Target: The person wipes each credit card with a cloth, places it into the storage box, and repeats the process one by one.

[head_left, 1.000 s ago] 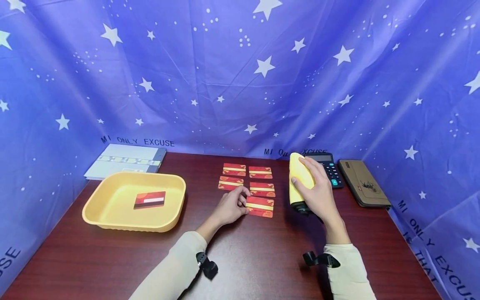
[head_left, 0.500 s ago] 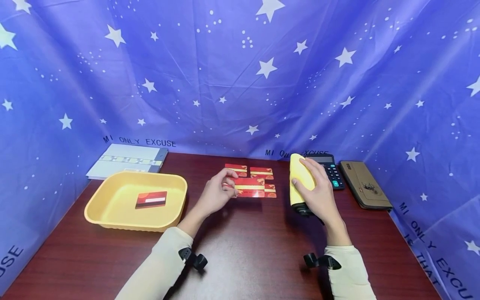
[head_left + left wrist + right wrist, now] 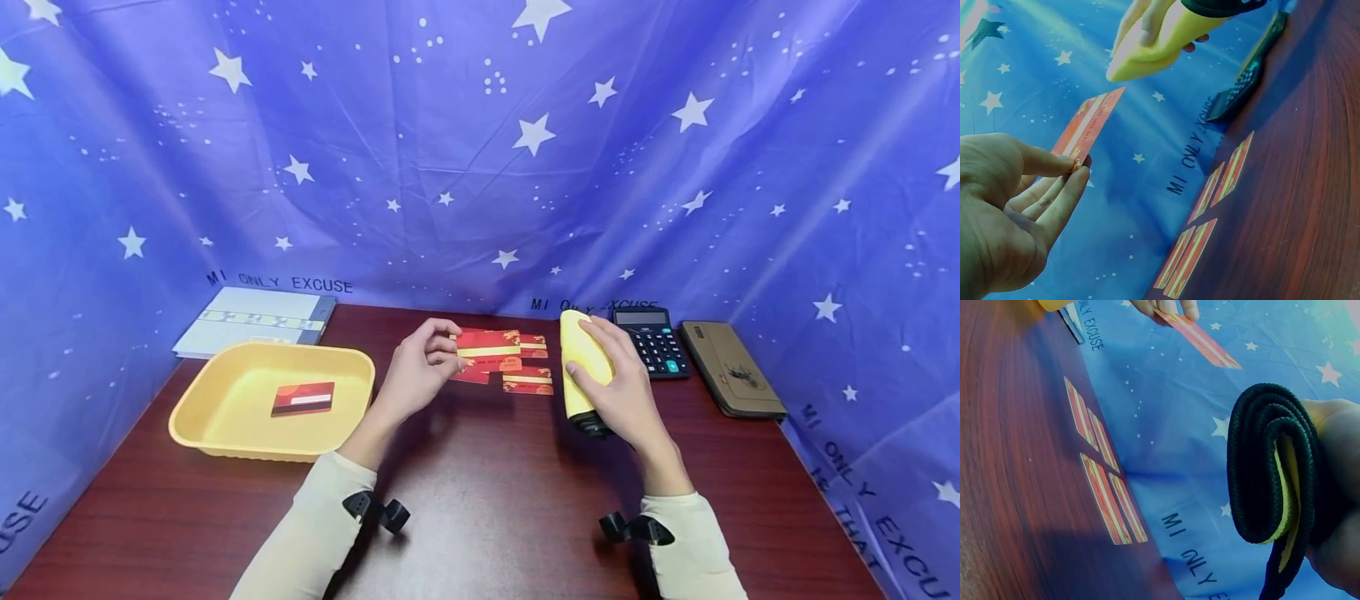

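My left hand (image 3: 416, 371) pinches a red and yellow bank-style card (image 3: 491, 348) by its left end, between thumb and fingers. The left wrist view shows this card (image 3: 1094, 122) held up off the table, the thumb on its printed face. Facing it, my right hand (image 3: 626, 383) grips a folded yellow cloth (image 3: 581, 367) with a dark edge. From the right wrist view the cloth (image 3: 1272, 469) appears rolled in several layers, and a gap separates it from the card. Below, several matching cards (image 3: 528, 382) lie in two columns, partly covered by the held one.
A yellow plastic tray (image 3: 240, 429) on the left contains one red card (image 3: 302, 400). Behind it lies a grey-white notebook or box (image 3: 255, 317). A black calculator (image 3: 663, 350) and a brown wallet (image 3: 731, 371) lie at the back right, before a starry blue curtain (image 3: 480, 167).
My left hand has picked the nearest card up off the table and carried it up and away from me. My right hand has moved slightly left with the cloth, toward the card.
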Tool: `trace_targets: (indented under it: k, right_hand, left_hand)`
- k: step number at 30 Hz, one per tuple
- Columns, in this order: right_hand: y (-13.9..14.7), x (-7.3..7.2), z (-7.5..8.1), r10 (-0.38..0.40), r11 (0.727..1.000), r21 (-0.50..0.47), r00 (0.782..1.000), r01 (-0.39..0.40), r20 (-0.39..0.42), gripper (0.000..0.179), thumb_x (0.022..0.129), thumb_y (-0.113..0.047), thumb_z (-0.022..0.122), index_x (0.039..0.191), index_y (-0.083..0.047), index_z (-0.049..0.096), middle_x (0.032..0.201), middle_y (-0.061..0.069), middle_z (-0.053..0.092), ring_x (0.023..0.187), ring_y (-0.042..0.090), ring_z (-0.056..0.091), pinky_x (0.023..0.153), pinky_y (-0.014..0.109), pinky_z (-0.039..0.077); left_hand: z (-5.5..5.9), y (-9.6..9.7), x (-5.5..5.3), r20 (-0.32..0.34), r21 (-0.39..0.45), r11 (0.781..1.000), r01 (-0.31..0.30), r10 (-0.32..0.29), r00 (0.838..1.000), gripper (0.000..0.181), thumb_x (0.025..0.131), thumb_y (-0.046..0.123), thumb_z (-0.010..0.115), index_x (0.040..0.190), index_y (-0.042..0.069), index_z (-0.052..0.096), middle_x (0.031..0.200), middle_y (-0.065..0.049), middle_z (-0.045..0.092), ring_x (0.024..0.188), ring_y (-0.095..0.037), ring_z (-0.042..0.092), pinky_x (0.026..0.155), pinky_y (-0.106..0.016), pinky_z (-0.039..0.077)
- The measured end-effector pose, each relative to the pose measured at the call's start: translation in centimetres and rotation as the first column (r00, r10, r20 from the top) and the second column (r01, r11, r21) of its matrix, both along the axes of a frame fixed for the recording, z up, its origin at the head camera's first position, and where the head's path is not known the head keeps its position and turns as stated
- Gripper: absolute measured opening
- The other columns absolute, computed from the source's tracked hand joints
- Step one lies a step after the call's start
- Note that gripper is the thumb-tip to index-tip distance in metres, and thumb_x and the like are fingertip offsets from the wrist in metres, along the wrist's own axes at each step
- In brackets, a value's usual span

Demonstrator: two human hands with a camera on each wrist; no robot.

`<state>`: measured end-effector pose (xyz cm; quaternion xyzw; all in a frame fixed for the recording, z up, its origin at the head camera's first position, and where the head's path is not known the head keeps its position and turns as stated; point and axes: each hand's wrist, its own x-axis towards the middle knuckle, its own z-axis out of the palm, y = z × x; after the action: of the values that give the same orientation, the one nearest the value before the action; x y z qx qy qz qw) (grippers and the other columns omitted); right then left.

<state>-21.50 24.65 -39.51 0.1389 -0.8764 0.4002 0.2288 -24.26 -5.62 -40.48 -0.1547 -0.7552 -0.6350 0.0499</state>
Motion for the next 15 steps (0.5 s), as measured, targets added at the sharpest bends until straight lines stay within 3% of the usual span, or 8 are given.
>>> trace_targets:
  k: [3,5,11,15]
  right_hand:
    - [-0.6,0.0,0.1,0.028,1.0,0.002,1.0,-0.028,-0.002,0.064,0.087,-0.011,0.081,0.146,-0.019,0.059,0.155,0.009,0.049,0.143,0.032,0.046,0.105,0.038,0.045]
    - [-1.0,0.1,0.1,0.041,0.999,0.001,0.999,-0.041,-0.01,0.064,0.087,-0.01,0.081,0.146,-0.019,0.059,0.155,0.009,0.05,0.143,0.031,0.046,0.105,0.041,0.045]
    - [-2.0,0.5,0.3,0.07,0.998,0.002,0.997,-0.07,-0.008,0.064,0.086,-0.01,0.082,0.145,-0.02,0.06,0.155,0.007,0.05,0.142,0.029,0.047,0.106,0.019,0.04]
    - [-2.3,0.9,0.1,0.077,0.997,0.014,0.997,-0.077,-0.002,0.064,0.086,-0.011,0.082,0.145,-0.022,0.06,0.155,0.006,0.05,0.139,0.028,0.05,0.102,0.018,0.041]
  left_hand:
    - [0.2,-0.1,0.2,0.007,0.008,1.0,-0.005,0.005,1.0,0.042,0.083,-0.011,0.073,0.121,0.005,0.062,0.096,-0.017,0.073,0.086,-0.02,0.076,0.075,-0.024,0.065]
    - [0.2,-0.1,0.2,0.007,0.01,1.0,-0.004,0.004,1.0,0.042,0.084,-0.011,0.073,0.121,0.006,0.063,0.097,-0.017,0.074,0.087,-0.021,0.076,0.076,-0.024,0.065]
    - [0.3,-0.1,0.2,0.014,0.036,0.999,0.002,-0.002,1.0,0.04,0.085,-0.009,0.073,0.121,0.007,0.063,0.097,-0.019,0.076,0.085,-0.02,0.075,0.076,-0.026,0.066]
    - [0.2,0.2,0.1,0.017,0.037,0.999,0.012,-0.013,1.0,0.041,0.085,-0.008,0.074,0.122,0.008,0.064,0.098,-0.019,0.076,0.087,-0.02,0.076,0.077,-0.025,0.066]
